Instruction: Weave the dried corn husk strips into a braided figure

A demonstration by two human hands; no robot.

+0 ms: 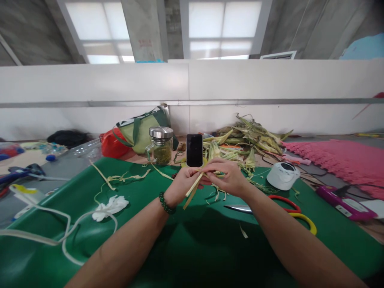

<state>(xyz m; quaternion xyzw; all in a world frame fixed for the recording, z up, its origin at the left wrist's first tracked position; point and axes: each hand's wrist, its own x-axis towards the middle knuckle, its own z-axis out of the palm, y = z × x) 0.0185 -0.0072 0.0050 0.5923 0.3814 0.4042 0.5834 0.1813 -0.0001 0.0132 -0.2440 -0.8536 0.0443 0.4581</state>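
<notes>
My left hand (183, 185) and my right hand (225, 176) meet over the middle of the green mat. Both are closed on pale yellow strips of corn husk (193, 190), whose ends hang down between them. The left wrist wears a dark green bead bracelet. Behind the hands a black phone (194, 150) stands upright. Under my right forearm lie scissors (300, 218) with red and yellow handles, their blades pointing left and partly covered by the arm. Where the fingers pinch, the strips are mostly hidden.
A pile of corn husks (252, 136) lies at the back right. A lidded glass jar (162, 150) stands by a green bag (141, 130). White cord (67, 228) and crumpled tissue (111, 207) are on the left. A white roll (283, 177) and purple device (345, 204) sit on the right.
</notes>
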